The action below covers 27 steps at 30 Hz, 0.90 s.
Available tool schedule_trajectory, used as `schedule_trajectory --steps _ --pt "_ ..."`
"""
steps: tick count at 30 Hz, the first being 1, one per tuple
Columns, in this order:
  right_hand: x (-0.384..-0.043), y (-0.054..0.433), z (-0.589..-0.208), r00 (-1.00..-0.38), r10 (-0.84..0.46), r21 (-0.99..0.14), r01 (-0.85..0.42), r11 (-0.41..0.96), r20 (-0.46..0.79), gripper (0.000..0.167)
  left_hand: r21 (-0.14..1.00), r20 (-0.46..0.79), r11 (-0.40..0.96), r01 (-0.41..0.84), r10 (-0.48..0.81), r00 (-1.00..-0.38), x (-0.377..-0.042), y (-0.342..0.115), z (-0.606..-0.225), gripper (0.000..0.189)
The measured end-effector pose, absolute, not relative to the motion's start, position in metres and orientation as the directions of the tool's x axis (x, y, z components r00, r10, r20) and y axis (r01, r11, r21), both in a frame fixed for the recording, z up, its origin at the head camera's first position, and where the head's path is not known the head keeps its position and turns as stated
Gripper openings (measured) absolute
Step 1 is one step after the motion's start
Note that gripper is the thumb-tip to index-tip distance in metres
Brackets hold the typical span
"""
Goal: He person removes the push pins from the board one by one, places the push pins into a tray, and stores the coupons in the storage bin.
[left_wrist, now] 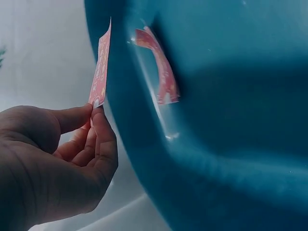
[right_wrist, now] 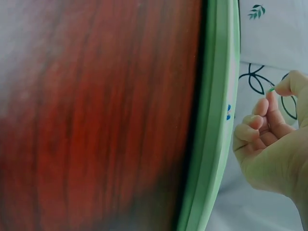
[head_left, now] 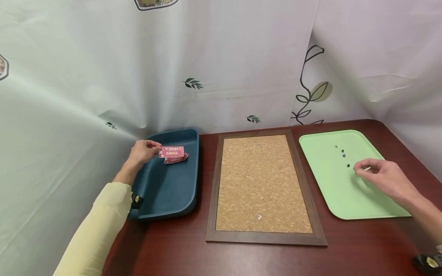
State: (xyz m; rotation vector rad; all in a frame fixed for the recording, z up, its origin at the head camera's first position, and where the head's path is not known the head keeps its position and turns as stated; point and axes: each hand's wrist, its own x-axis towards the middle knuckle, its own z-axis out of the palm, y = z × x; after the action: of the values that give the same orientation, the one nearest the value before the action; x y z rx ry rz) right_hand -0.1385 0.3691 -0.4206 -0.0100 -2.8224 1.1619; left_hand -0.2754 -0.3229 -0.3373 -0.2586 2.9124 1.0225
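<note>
My left hand (head_left: pixel 141 151) pinches a pink paper coupon (head_left: pixel 171 152) by one end, between thumb and index finger, over the far left side of the blue bin (head_left: pixel 160 195). Another pink coupon (left_wrist: pixel 166 72) lies curled inside the bin, partly behind the held one in the head view. On the right, my right hand (head_left: pixel 383 177) is above the light green tray (head_left: pixel 352 195), thumb and index fingertip together. A small green push pin (right_wrist: pixel 272 89) shows between those fingertips, mostly hidden. Several small dark pins (head_left: pixel 343 155) lie on the tray just left of the fingers.
Between bin and tray, a cork board (head_left: pixel 262 180) with a brown wooden frame lies on the dark red table (head_left: pixel 179 249). Two small whitish marks show on the cork, near its top and bottom. A pale patterned curtain (head_left: pixel 235 69) hangs behind the table.
</note>
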Motion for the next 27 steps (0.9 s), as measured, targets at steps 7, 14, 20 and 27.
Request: schedule_trajectory --steps 7,14,20,27 --pt "-0.139 0.371 -0.426 -0.998 0.043 -0.681 -0.005 0.733 0.053 0.023 0.595 -0.142 0.774 -0.216 -0.162 -0.976 -0.290 -0.327 -0.349 0.034" --pt "-0.141 0.371 -0.431 -0.996 0.041 -0.651 -0.024 0.759 0.084 0.022 0.535 -0.146 0.812 -0.232 -0.182 -0.972 -0.298 -0.324 -0.359 0.032" --pt "-0.142 0.373 -0.433 -0.994 0.039 -0.640 -0.037 0.767 0.104 0.021 0.531 -0.151 0.807 -0.258 -0.210 -0.966 -0.302 -0.320 -0.367 0.029" --pt "-0.142 0.374 -0.433 -0.993 0.033 -0.620 -0.047 0.783 0.117 0.020 0.508 -0.129 0.819 -0.266 -0.233 -0.964 -0.303 -0.320 -0.372 0.027"
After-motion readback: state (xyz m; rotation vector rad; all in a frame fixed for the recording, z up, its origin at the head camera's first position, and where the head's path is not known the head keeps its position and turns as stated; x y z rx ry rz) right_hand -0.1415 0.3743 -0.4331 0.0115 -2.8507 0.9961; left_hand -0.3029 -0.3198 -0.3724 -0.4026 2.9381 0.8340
